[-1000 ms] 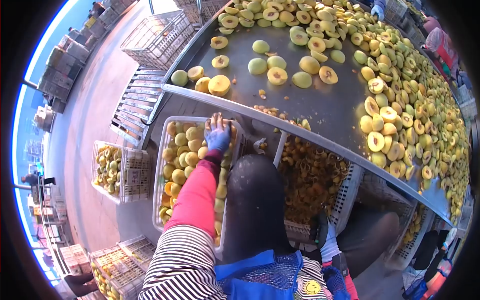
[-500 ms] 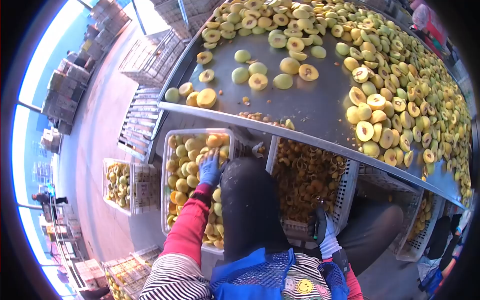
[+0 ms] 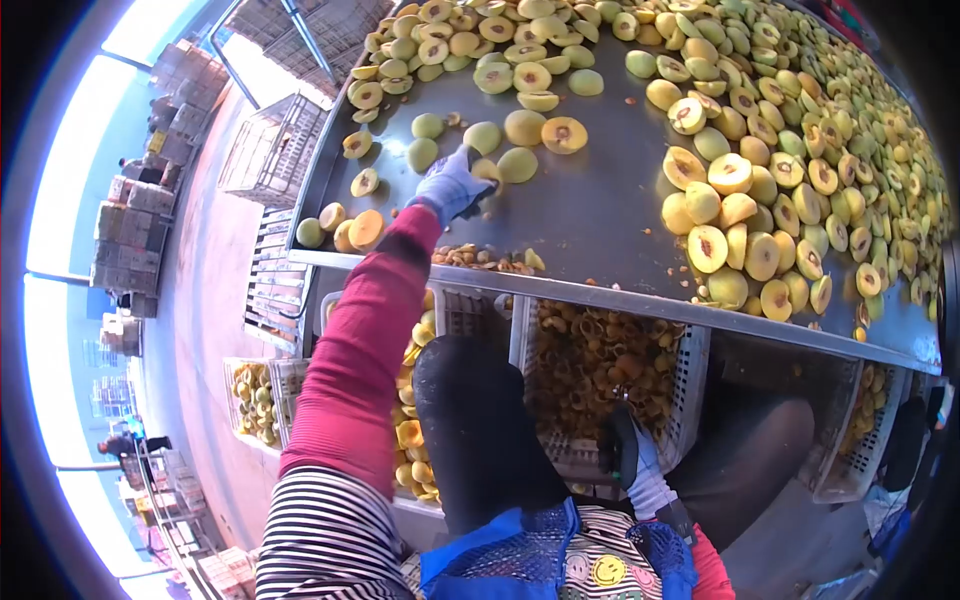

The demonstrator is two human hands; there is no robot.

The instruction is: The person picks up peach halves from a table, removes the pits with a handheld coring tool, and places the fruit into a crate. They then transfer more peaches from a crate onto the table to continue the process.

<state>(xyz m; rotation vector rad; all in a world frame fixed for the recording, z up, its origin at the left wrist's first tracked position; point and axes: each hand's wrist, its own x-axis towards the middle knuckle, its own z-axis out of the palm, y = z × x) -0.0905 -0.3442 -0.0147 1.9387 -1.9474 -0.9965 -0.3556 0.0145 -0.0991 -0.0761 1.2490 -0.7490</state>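
My left hand, in a light blue glove, reaches over the metal table. Its fingers are on a halved fruit among several loose halves. Near my knee, my right hand, in a dark and pale glove, is closed around a small tool whose metal tip points up. That hand is at the front of a crate of fruit scraps under the table edge. A crate of yellow fruit halves lies partly hidden behind my left arm and knee.
A large pile of halved fruit covers the right and far parts of the table. The raised metal rim runs along its front. More crates stand at the left, and a person is far off. At the right edge is another person's clothing.
My left hand has moved from the crate of fruit up to the tabletop, onto a fruit half. My right hand has stayed near the scrap crate. The view has shifted slightly.
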